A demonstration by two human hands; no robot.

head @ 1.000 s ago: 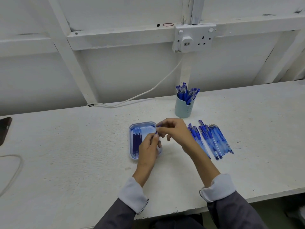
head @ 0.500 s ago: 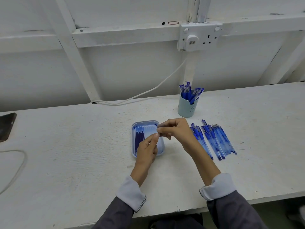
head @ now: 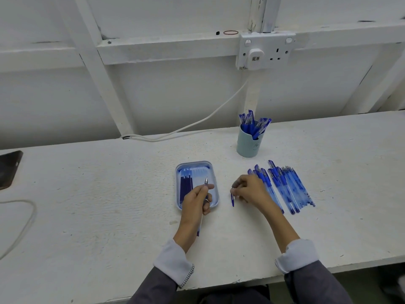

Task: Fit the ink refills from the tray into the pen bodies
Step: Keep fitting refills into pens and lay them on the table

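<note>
1. Tray [head: 178, 191], pale blue, mid-worktop: a few dark ink refills [head: 185, 187] lie lengthwise on its left side, and its right side shows bare bottom
2. Left hand [head: 196, 202], over the near right part of the tray: grip clenched round a clear pen [head: 206, 182], silver tip pointing far, blue end showing beside the wrist; whether a refill is seated inside cannot be told
3. Right hand [head: 249, 189], just right of the tray: fingertips pinch a small blue piece [head: 232, 199] with a silver end that hangs down toward the worktop; cap or tip section, too small to tell
4. Pen bodies [head: 287, 189]: a row lying side by side, right of the right hand, the nearest partly under it; filled or empty cannot be told
5. Cup [head: 247, 148], pale blue, far of the row, holding upright blue pens [head: 252, 126]; judged to be finished stock
6. Worktop [head: 109, 205], white; dark flat device [head: 8, 170] at far left; white cable [head: 197, 126] running to a wall socket [head: 265, 51]
7. Progress, judged: partway; one pen in assembly, refills left in the tray, a row of bodies to go
</note>
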